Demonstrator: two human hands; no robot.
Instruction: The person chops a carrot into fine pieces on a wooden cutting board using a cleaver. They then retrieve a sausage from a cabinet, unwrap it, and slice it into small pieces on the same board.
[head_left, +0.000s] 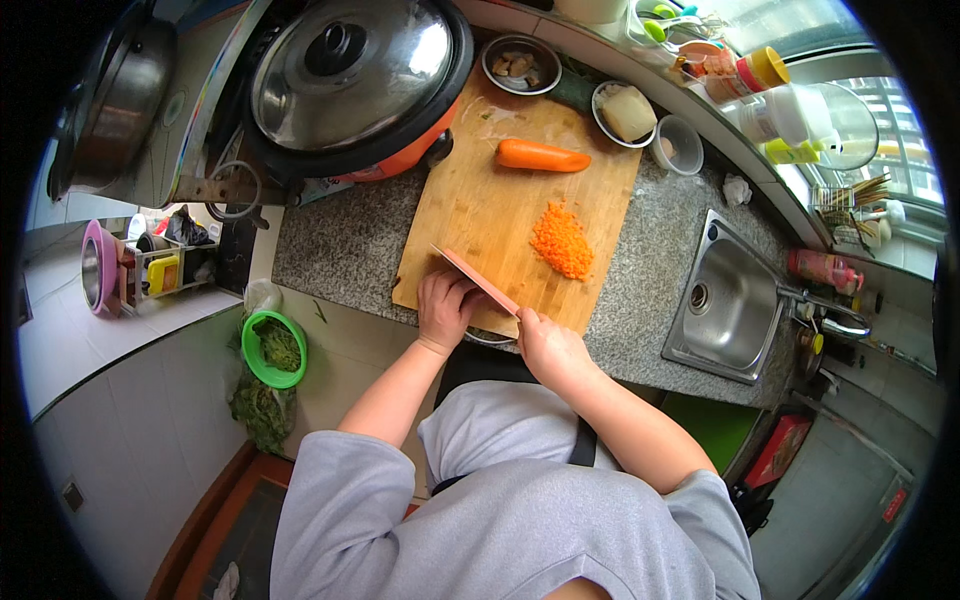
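Note:
My right hand (551, 345) is closed around the handle of a kitchen knife (480, 281), whose blade slants up and left over the near edge of a wooden cutting board (465, 202). Curled beside the blade, my left hand (444, 307) rests at the board's near left part; what lies under its fingers is hidden. Part of a sausage or similar pink food may be there, but I cannot tell it from the blade. A pile of finely diced carrot (562, 241) sits on the board's right side. Beyond it lies a peeled carrot piece (543, 156), cut at one end.
A large lidded electric pan (352, 82) stands at the board's far left. Along the far edge are a metal bowl (521, 64) with brown pieces, a bowl with a pale block (628, 112) and a plastic cup (677, 145). A steel sink (727, 300) is at right.

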